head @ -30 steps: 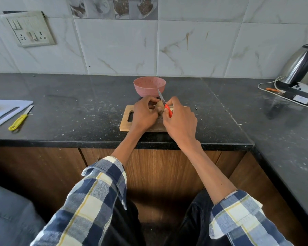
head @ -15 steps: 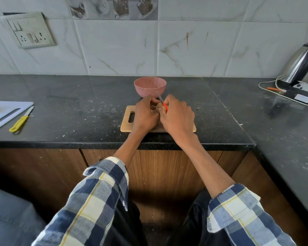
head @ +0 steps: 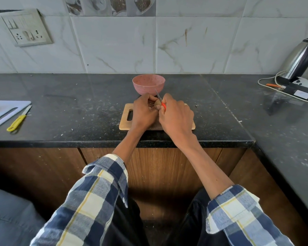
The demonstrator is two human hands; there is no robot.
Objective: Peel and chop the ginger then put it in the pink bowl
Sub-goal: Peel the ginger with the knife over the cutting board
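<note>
Hands drawn tighter since a second ago over chopping board [head: 125,121]: left hand [head: 144,114] gripping ginger [head: 157,103], right hand [head: 176,116] clamped on knife [head: 160,98], peeling ongoing, pink bowl [head: 148,84] behind board apparently empty

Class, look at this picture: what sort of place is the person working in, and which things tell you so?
Most likely a home kitchen: a dark stone countertop against a tiled wall, an electric kettle, and a wooden chopping board.

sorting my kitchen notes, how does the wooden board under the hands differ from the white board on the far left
The wooden board is tan; the white board is pale. The wooden board lies in full view at the counter's middle, under both hands; the white board is cut off by the frame's left edge, with nothing on the part that shows. A yellow-handled tool lies beside the white board only. Both lie flat on the black counter and have a slot handle.
</note>
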